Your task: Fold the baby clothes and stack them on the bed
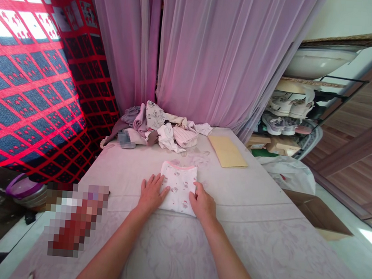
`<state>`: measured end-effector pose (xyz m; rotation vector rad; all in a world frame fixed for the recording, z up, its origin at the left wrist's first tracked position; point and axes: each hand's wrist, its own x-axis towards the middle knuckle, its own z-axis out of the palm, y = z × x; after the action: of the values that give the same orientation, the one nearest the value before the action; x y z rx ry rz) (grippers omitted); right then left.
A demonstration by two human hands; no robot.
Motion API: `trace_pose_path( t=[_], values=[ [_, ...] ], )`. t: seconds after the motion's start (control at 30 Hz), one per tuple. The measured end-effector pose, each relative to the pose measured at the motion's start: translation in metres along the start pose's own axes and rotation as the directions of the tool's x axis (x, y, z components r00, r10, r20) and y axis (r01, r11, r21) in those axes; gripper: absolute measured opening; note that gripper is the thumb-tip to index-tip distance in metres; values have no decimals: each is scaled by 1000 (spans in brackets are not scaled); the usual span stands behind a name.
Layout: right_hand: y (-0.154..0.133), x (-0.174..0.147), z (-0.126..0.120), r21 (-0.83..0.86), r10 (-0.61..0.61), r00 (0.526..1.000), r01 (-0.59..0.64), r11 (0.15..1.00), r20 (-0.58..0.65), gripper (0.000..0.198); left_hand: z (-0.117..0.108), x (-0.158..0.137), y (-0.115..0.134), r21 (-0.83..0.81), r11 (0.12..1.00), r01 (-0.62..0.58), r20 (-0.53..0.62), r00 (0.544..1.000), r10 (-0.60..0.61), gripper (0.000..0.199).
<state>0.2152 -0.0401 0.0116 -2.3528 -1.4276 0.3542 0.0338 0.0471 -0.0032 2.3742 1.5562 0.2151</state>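
A small white folded shirt [178,186] with a pink neckline and a printed cartoon pattern lies flat on the cloth-covered surface in front of me. My left hand [151,192] rests at its left edge, fingers stretched out, with the thumb lying on the fabric. At the right edge is my right hand [204,203], its fingers curled in and its thumb and forefinger at the border of the shirt. The undersides of the right fingers are hidden.
A heap of clothes [173,134] lies at the far edge before purple curtains [209,51]. Right of it is a yellow folder [228,152]. A shoe rack [281,108] and an open cardboard box [318,212] stand to the right; a blurred red item [74,229] is at left.
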Motion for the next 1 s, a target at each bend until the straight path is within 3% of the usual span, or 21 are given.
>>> trace_pose_path(
  t=[0.1, 0.2, 0.3, 0.5, 0.67, 0.87, 1.0],
  values=[
    [-1, -1, -3, -84, -28, 999, 25, 996, -35, 38, -6, 0, 4, 70, 997, 18, -11, 1000, -17, 56],
    [-9, 4, -4, -130, -153, 982, 138, 982, -113, 37, -14, 11, 10, 106, 993, -42, -29, 999, 45, 54],
    [-24, 19, 0, -146, -265, 959, 249, 957, -102, 42, -16, 31, 16, 114, 991, -76, -2, 997, 77, 54],
    [-37, 55, 24, -145, -169, 984, 175, 974, 49, 59, -1, 57, 17, 123, 988, -98, 8, 995, 98, 64],
    [-27, 61, 40, -163, -157, 986, 164, 973, 54, 60, 9, 57, 11, 124, 986, -112, -44, 992, 118, 66],
    [-32, 52, 29, -168, -161, 986, 165, 972, 37, 55, 1, 53, 18, 137, 986, -100, -47, 993, 107, 62],
    [-36, 22, 24, -144, -237, 972, 235, 961, 5, 52, 1, 27, 18, 127, 984, -127, -44, 990, 133, 55]
  ],
)
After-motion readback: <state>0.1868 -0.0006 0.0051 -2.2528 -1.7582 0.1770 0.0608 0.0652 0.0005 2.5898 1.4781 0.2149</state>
